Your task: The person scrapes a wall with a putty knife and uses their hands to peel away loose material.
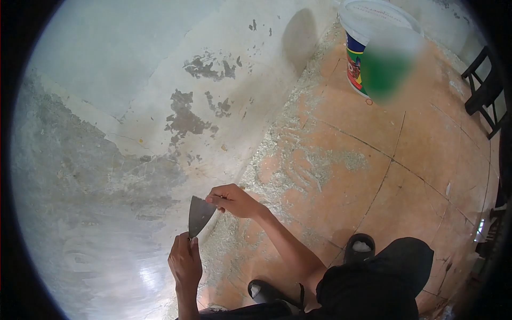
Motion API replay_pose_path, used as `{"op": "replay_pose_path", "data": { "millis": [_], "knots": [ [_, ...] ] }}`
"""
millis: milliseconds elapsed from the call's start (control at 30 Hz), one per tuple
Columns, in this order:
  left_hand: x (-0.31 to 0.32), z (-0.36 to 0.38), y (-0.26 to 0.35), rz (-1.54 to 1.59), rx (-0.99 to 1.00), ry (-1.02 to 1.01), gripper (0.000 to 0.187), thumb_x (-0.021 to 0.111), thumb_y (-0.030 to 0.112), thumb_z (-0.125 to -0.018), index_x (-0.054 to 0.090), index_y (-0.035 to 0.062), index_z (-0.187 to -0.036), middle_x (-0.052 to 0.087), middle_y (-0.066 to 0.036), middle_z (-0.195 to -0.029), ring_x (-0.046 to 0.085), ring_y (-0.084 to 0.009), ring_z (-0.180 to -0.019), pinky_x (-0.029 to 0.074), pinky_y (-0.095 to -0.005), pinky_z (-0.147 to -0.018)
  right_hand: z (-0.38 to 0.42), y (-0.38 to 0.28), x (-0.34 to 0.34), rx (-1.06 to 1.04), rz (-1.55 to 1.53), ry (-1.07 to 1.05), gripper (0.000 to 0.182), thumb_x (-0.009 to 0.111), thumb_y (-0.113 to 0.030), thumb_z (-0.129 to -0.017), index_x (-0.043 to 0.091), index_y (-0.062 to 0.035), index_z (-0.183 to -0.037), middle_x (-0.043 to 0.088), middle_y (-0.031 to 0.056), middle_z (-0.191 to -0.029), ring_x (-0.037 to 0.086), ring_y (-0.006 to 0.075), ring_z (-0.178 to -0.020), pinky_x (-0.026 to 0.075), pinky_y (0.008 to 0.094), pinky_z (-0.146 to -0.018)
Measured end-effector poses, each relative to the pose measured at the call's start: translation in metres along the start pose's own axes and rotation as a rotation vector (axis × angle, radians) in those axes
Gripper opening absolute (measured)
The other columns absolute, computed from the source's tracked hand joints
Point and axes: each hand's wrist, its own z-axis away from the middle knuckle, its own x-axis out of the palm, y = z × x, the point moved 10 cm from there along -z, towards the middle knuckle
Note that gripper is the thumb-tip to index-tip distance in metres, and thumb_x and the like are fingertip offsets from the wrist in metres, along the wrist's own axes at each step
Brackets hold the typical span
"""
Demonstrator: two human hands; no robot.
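Holding the scraper (202, 216) between both hands, we have it low in front of us, close to the wall (128, 58) and above the line where the wall meets the floor (426, 144). Our left hand (185, 260) has its grip wrapped about the handle, which is mostly hidden by the fingers. Our right hand (232, 201) comes in from the other side, its grip pinching the blade near one corner of the broad edge, thumb and fingertips pressed together on the metal. The blade points up and away from the left hand, its face turned towards us, with a few small pale specks on it.

Along the foot of the wall we see pale debris (288, 160) strewn in a long band, spilling out over the orange tiles. The wall itself is pale higher up, with ragged grey patches (186, 114) in the middle and a broad grey area lower down on the left.

Farther off, near the wall, a bucket (354, 66) stands upright on the floor under a white lid (376, 18); part of its front is blurred. Black furniture (484, 98) shows at the right edge. Below us are our dark sandals (360, 247) and black clothing (373, 285).
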Motion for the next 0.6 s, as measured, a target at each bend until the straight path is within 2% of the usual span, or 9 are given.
{"op": "replay_pose_path", "data": {
  "millis": [133, 200, 267, 333, 400, 467, 533, 600],
  "knots": [
    [-0.001, -0.001, -0.010, -0.069, 0.028, 0.072, 0.011, 0.053, 0.010, -0.087, 0.054, 0.0005, -0.092, 0.056, -0.017, -0.077, 0.056, -0.0361, -0.067, 0.043, -0.0427, -0.058, 0.003, 0.004, 0.007, 0.003, -0.023, -0.081, 0.027, 0.062, -0.023, -0.088, 0.059, 0.0001, -0.075, 0.050, 0.0002, -0.059, 0.043, 0.0061, -0.056, 0.037, 0.0241, -0.051],
    [-0.004, 0.000, -0.019, -0.041, 0.054, 0.137, 0.012, 0.055, 0.012, -0.086, 0.054, 0.0018, -0.093, 0.057, -0.016, -0.080, 0.057, -0.0361, -0.070, 0.045, -0.0430, -0.061, 0.001, 0.007, 0.010, -0.128, 0.209, -0.136, 0.024, 0.062, -0.021, -0.087, 0.060, -0.0007, -0.076, 0.052, 0.0005, -0.063, 0.046, 0.0054, -0.061, 0.038, 0.0235, -0.054],
    [-0.003, -0.001, -0.022, -0.074, 0.034, 0.091, 0.014, 0.056, 0.015, -0.086, 0.055, 0.0031, -0.094, 0.057, -0.015, -0.080, 0.058, -0.0354, -0.072, 0.046, -0.0425, -0.062, -0.002, 0.002, 0.007, -0.128, 0.164, -0.112, 0.021, 0.062, -0.019, -0.087, 0.060, -0.0013, -0.076, 0.053, 0.0005, -0.066, 0.046, 0.0058, -0.063, 0.038, 0.0237, -0.055],
    [-0.004, -0.002, -0.021, -0.062, -0.012, 0.064, 0.015, 0.056, 0.016, -0.086, 0.055, 0.0035, -0.095, 0.057, -0.015, -0.080, 0.058, -0.0351, -0.072, 0.047, -0.0421, -0.061, -0.001, 0.010, 0.007, -0.003, -0.012, -0.106, 0.021, 0.059, -0.016, -0.088, 0.056, -0.0016, -0.072, 0.049, 0.0013, -0.066, 0.045, 0.0073, -0.062, 0.037, 0.0244, -0.056],
    [-0.002, -0.002, -0.023, -0.028, -0.045, 0.034, 0.016, 0.057, 0.016, -0.086, 0.055, 0.0038, -0.096, 0.057, -0.014, -0.080, 0.058, -0.0347, -0.072, 0.047, -0.0417, -0.061, -0.002, 0.016, 0.010, 0.011, -0.112, -0.109, 0.024, 0.056, -0.015, -0.089, 0.055, -0.0015, -0.070, 0.050, 0.0005, -0.065, 0.044, 0.0073, -0.061, 0.037, 0.0241, -0.055],
    [0.000, -0.002, -0.020, -0.009, -0.007, 0.009, 0.017, 0.056, 0.017, -0.086, 0.054, 0.0035, -0.096, 0.059, -0.014, -0.082, 0.059, -0.0336, -0.071, 0.048, -0.0411, -0.060, -0.006, 0.024, 0.010, 0.022, -0.211, -0.098, 0.026, 0.053, -0.015, -0.090, 0.053, -0.0014, -0.068, 0.050, -0.0003, -0.065, 0.043, 0.0074, -0.060, 0.037, 0.0237, -0.055],
    [-0.004, 0.001, -0.026, 0.010, -0.056, 0.019, 0.019, 0.058, 0.017, -0.085, 0.053, 0.0028, -0.097, 0.060, -0.014, -0.080, 0.061, -0.0326, -0.071, 0.048, -0.0405, -0.060, -0.009, 0.022, -0.021, -0.110, -0.350, 0.159, 0.030, 0.047, -0.015, -0.092, 0.048, -0.0039, -0.064, 0.045, -0.0014, -0.062, 0.040, 0.0068, -0.058, 0.035, 0.0236, -0.055],
    [0.002, 0.005, -0.044, 0.110, -0.208, -0.061, 0.021, 0.059, 0.016, -0.083, 0.052, 0.0018, -0.098, 0.060, -0.016, -0.076, 0.062, -0.0329, -0.072, 0.048, -0.0396, -0.060, -0.007, 0.022, -0.042, -0.079, -0.216, 0.327, 0.032, 0.045, -0.015, -0.093, 0.043, -0.0056, -0.062, 0.041, -0.0018, -0.060, 0.039, 0.0066, -0.056, 0.034, 0.0237, -0.055]
  ]
}}
